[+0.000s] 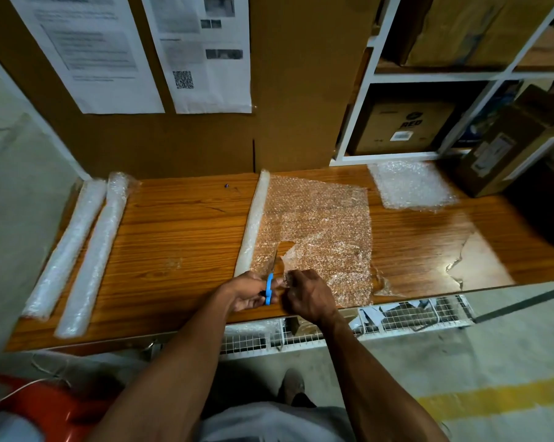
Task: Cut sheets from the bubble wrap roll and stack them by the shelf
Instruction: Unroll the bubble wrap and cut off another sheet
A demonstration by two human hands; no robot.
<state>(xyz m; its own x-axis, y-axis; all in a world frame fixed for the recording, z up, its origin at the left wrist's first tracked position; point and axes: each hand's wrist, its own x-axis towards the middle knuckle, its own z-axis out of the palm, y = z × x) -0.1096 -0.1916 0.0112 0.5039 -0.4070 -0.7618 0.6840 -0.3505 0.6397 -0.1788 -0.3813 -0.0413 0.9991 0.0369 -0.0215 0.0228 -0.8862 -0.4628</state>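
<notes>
A bubble wrap roll (253, 223) lies across the wooden table (180, 237), with a length of wrap (326, 224) unrolled to its right. My left hand (248, 290) grips blue-handled scissors (270, 287) whose blades point away from me into the wrap beside the roll. A short cut runs up from the near edge. My right hand (307, 295) pinches the near edge of the wrap just right of the cut. A stack of cut sheets (409, 186) lies at the back right, by the white shelf (361, 100).
Two more rolls (78, 250) lie along the table's left end. Cardboard boxes (403, 126) fill the shelf, and one box (508, 154) stands on the table's far right. A cardboard wall with papers (205, 52) backs the table. A wire basket (349, 327) hangs under the front edge.
</notes>
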